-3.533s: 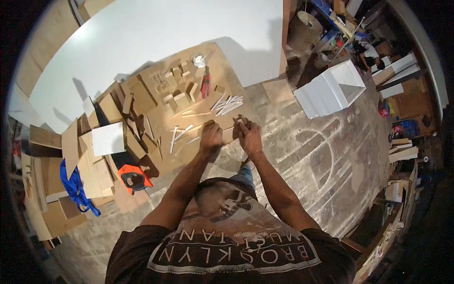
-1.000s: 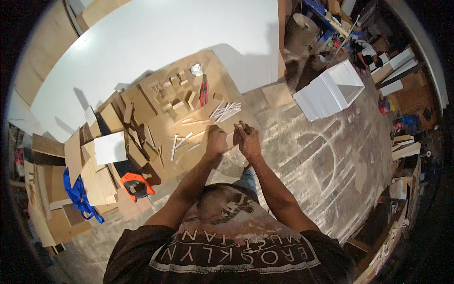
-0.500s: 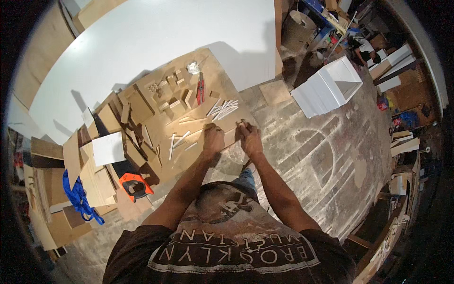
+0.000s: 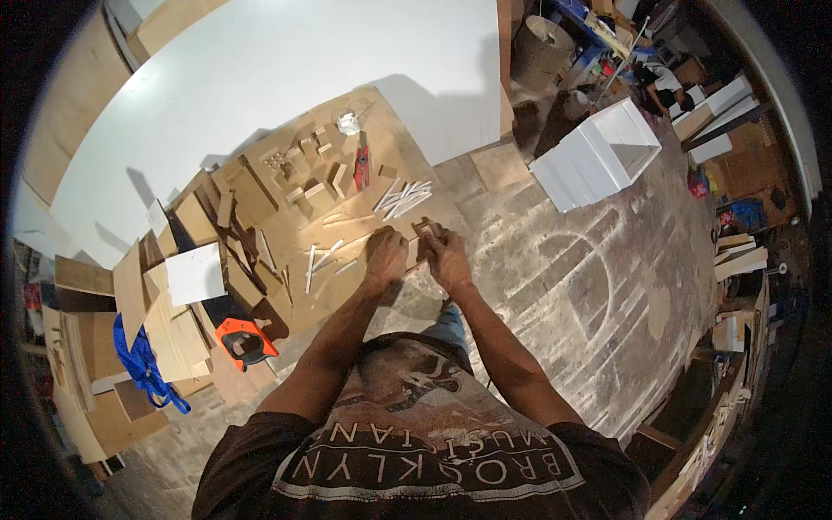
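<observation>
From my end of the head view, a small wood piece (image 4: pixel 421 234) sits at mid-frame, between the hands and over the near edge of a tan board (image 4: pixel 394 143). The right hand (image 4: pixel 446 253) seems to pinch it, fingertips brought together. The left hand (image 4: pixel 387 253) is curled just beside it, knuckles up; I can't tell whether its hidden fingertips grip anything.

I judge the piece light, stiff and dry, hardly slippery, though a thin edge might chip. I'd take it by its two long sides, fingertips clear of the corners. The loose white sticks (image 4: pixel 406 198) above the hands look slimmer and easier to snap.

As for writing, the dark shirt (image 4: pixel 425 485) across the lower frame carries large pale capitals, upside down to me. On the red-handled pliers (image 4: pixel 361 169), above the sticks, I can't make out any marking.
</observation>
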The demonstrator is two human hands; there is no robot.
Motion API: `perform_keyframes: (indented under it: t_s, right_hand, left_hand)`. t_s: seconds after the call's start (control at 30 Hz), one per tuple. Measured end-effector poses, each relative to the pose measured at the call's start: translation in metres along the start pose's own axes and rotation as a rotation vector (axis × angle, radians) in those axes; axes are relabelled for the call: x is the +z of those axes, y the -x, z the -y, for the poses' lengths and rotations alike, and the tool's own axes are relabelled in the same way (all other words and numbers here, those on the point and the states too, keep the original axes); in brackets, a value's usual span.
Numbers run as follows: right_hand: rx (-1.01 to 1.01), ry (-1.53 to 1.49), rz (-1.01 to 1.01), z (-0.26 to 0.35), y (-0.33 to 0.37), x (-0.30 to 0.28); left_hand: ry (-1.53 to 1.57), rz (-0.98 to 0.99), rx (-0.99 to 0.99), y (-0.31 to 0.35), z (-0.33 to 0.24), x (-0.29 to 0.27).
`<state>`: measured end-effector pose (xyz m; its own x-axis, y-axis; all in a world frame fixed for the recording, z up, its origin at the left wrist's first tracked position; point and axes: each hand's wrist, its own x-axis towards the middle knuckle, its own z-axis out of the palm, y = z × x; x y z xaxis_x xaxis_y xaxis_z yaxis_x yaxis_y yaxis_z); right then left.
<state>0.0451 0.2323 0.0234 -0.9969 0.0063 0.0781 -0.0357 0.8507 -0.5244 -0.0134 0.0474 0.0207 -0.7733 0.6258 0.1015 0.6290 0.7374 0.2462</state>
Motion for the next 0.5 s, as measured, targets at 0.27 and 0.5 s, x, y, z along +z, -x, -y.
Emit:
perform_keyframes:
  t_s: [0.27, 0.5]
  right_hand:
    - [-0.052, 0.213, 0.069, 0.022, -0.008, -0.009]
    - [-0.047, 0.227, 0.127, 0.035, 0.003, -0.003]
  left_hand:
    - [0.039, 0.017, -0.053, -0.002, 0.012, 0.007]
    - [0.209, -0.158, -0.066, -0.005, 0.014, 0.024]
